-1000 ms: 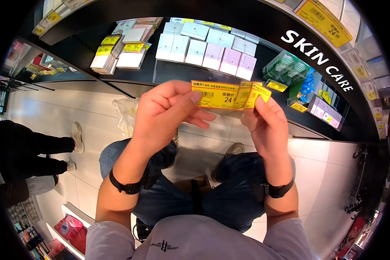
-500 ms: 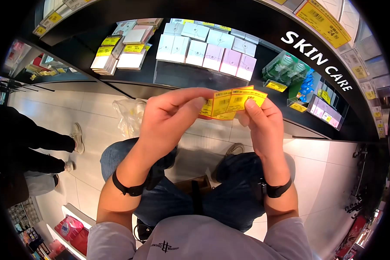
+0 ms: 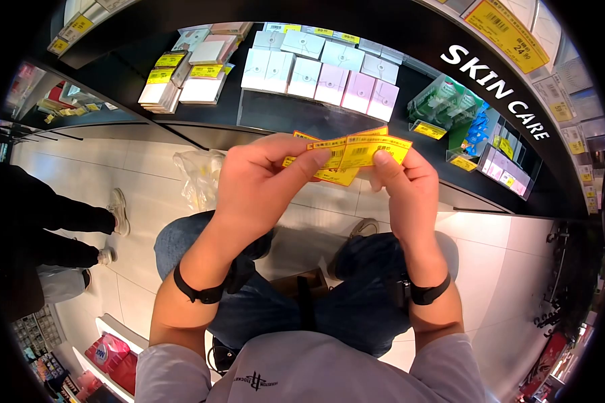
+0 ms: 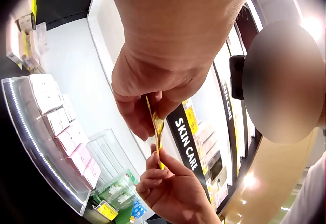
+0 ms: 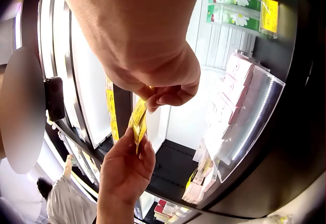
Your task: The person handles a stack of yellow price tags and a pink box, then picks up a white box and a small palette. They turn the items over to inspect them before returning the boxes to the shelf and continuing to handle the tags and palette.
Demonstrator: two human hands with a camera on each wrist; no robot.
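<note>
Several yellow price tags [image 3: 356, 156] with red borders and barcodes overlap in a loose fan between my two hands, in front of the shelf. My left hand [image 3: 252, 185] pinches their left side between thumb and fingers; my right hand [image 3: 409, 195] pinches the right end, its thumb lying flat on the front tag. Seen nearly edge-on in the left wrist view, the tags [image 4: 157, 132] form a thin stack joining both hands. The right wrist view shows the same tags [image 5: 138, 119] slightly spread, with the left fingertips around their lower end.
White and pink boxes [image 3: 329, 84] stand in a clear-fronted shelf tray behind the tags. Flat white packs [image 3: 205, 91] lie to their left, green packs [image 3: 444, 101] to their right. A clear plastic bag [image 3: 198, 180] lies on the floor. Another person's legs [image 3: 54, 225] are at left.
The tags, earlier spread out lengthwise, now overlap more. My hands came closer together, and over the last half second the left thumb shifted and a tag behind came out at the left.
</note>
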